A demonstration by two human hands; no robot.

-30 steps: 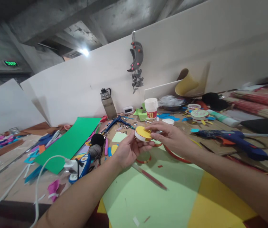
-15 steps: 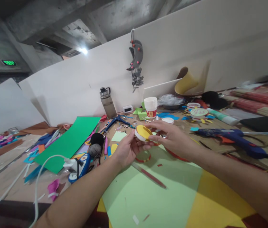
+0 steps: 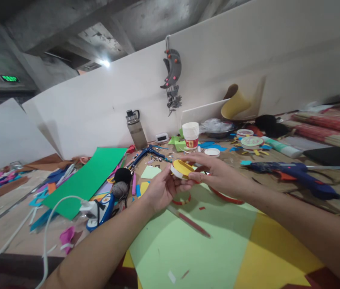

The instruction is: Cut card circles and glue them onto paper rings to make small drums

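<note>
Over the pale green sheet (image 3: 200, 245), my left hand (image 3: 161, 192) pinches a short white round piece, like a cut paper cup end, with a yellow paper disc (image 3: 183, 166) in it. My right hand (image 3: 215, 172) comes from the other side, its thumb and fingers closed on the yellow disc's edge. The disc looks tilted or bent within the white rim. Beneath my hands lie a small red-edged ring (image 3: 185, 198) and a larger red strip (image 3: 227, 197), partly hidden by my right hand. A pen or pencil (image 3: 192, 223) rests on the green sheet.
A stack of paper cups (image 3: 191, 134), a white lid (image 3: 212, 152) and a water bottle (image 3: 136, 130) stand behind. A blue glue gun (image 3: 302, 176) lies at right, a green sheet (image 3: 88, 176) and power strip (image 3: 102, 212) at left. Scraps and yellow paper (image 3: 275, 249) surround.
The yellow disc's surface looks slightly more tilted or bent under my right fingers. Both hands stay in almost the same place; the camera view has shifted very slightly.
</note>
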